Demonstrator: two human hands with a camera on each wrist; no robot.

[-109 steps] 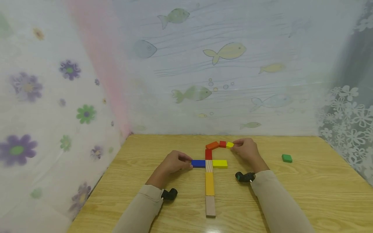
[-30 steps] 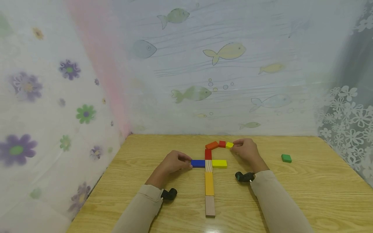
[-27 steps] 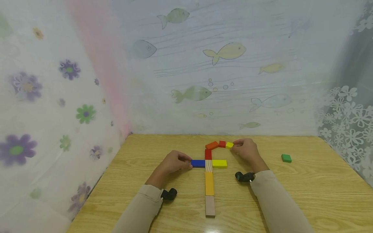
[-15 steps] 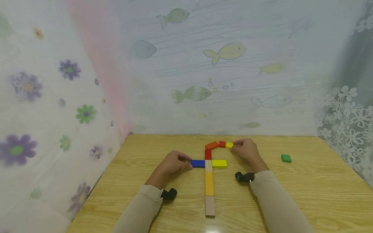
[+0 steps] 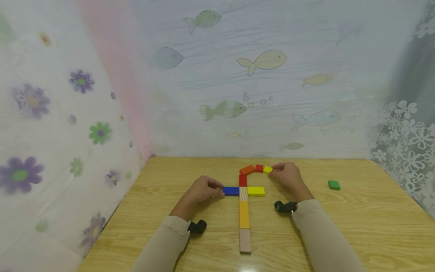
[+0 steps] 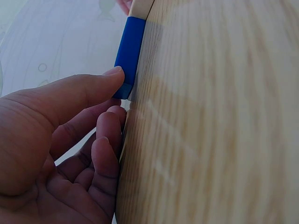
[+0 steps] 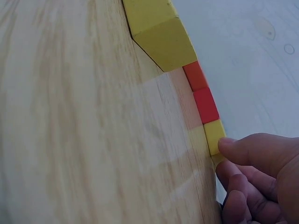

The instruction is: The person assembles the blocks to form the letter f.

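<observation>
My left hand (image 5: 203,189) pinches the outer end of a long blue block (image 5: 231,191) between thumb and fingers; the left wrist view shows the thumb on this blue block (image 6: 130,53). At the far side, my right hand (image 5: 288,176) pinches a small yellow block (image 5: 267,170), whose near face (image 7: 214,136) meets the thumb in the right wrist view. Left of it follow a small red block (image 5: 259,168), an orange block (image 5: 247,169) and an upright-running red block (image 5: 242,180). A striped wooden block (image 5: 243,193) lies between the blue block and a long yellow block (image 5: 256,191).
Below the striped block, an amber block (image 5: 244,214) and a pale wooden block (image 5: 245,241) continue the line toward me. A green block (image 5: 334,185) lies apart at the right on the wooden table (image 5: 367,234). A fish-printed sheet (image 5: 217,87) rises behind the table.
</observation>
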